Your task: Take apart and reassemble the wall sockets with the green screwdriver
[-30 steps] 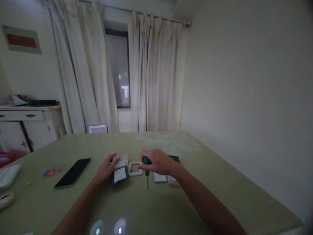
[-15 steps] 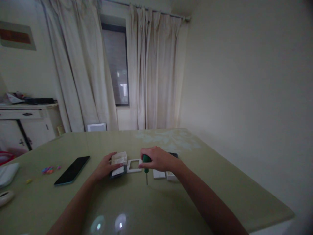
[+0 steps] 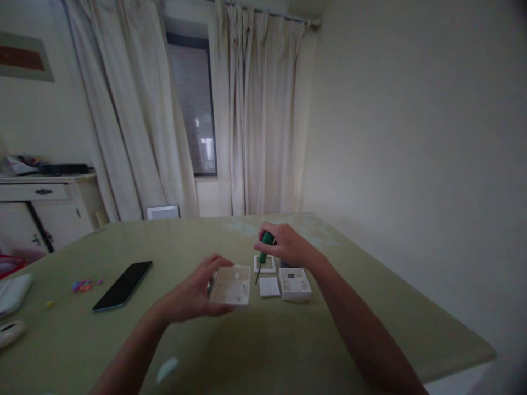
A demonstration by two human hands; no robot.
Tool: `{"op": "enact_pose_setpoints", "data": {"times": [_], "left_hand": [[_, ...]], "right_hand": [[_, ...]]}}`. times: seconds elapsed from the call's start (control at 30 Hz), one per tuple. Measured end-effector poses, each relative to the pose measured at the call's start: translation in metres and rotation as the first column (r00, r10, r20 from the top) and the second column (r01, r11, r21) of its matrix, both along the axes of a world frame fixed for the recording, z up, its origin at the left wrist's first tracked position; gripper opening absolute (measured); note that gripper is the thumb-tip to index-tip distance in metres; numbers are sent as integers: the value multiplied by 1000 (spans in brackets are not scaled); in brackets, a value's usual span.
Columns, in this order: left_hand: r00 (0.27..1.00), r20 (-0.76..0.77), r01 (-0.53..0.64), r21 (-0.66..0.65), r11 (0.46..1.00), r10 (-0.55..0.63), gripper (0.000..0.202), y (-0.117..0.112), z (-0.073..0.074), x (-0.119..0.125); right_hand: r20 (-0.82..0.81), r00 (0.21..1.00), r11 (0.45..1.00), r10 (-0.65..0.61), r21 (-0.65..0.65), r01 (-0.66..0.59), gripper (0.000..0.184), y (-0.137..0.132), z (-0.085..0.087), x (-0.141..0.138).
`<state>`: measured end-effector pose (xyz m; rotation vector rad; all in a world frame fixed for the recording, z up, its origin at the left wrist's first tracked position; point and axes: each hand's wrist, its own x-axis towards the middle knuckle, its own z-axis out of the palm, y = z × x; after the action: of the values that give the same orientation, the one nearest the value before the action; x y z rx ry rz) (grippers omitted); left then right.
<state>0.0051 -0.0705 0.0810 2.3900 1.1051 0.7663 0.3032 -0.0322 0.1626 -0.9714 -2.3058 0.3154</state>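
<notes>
My left hand (image 3: 201, 293) is closed around a white square plastic box (image 3: 233, 286), held tilted above the table with its inside toward me. A small dark edge shows between hand and box; I cannot make out what it is. In my right hand (image 3: 286, 243) is a screwdriver (image 3: 264, 249) with a green handle. Its thin shaft slants down, the tip a little right of the box and apart from it. Beyond the shaft lies a white square frame (image 3: 264, 270). Nearer are a white plate (image 3: 269, 287) and a second white box (image 3: 295, 285), open side up.
A black phone (image 3: 123, 286) lies on the green table (image 3: 255, 351) to the left. Several small coloured pieces (image 3: 82, 285) and a yellow bit (image 3: 50, 304) sit past it. White objects (image 3: 14, 291) rest at the far left edge. A wall rises on the right.
My left hand has moved right, raising and tilting the white box. The screwdriver has gone up and right with my right hand, now slanted rather than upright. The second box shows more fully.
</notes>
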Motion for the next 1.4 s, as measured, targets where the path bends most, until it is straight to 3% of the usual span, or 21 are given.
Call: {"op": "enact_pose_setpoints", "data": {"times": [0.1,0.27,0.4,0.5,0.6,0.67,0.77,0.87,0.97,1.07,1.23,1.4], "left_hand": [[987,-120,93,-97,991,-104,69,-20,-8,29],[951,-305,4,-166,986,-56,63,-25,-26,45],[973,-228,-9,-175,985,-32,77,-6,-24,19],[978,-135,-168,-74,983,157,80,19,-24,-16],[893,-269,-395,-78,916,362,113,42,-35,-50],[870,-359,-423,-196,885,337,125,51,-45,-63],[895,-364,-372,-287,883,259,118,58,-58,-69],[895,-369,-352,-240,905,250,102,60,-63,-68],[888,-382,-352,-205,913,256,88,58,-58,-67],[927,-299,-286,-173,943,226,75,47,-42,-61],[998,-57,23,-194,981,-35,79,16,-14,-17],[974,-101,171,-252,953,-202,84,-6,-18,31]], "right_hand": [[-142,987,996,-80,37,86,25,-4,14,18],[-251,964,995,-89,17,97,31,-11,23,31],[-232,969,995,-90,12,95,31,-15,24,31],[-228,971,997,-68,12,72,30,-17,24,31],[-224,973,998,-50,12,54,31,-19,26,32],[-216,975,998,-47,19,52,32,-20,27,32],[-211,976,998,-48,32,56,32,-21,28,33],[-215,975,998,-56,26,63,32,-22,30,34],[-226,972,997,-61,23,68,32,-23,31,35],[-237,969,997,-64,23,72,33,-24,33,37],[-238,969,997,-72,12,77,33,-25,34,39],[-246,966,997,-74,11,79,33,-28,36,44]]}}
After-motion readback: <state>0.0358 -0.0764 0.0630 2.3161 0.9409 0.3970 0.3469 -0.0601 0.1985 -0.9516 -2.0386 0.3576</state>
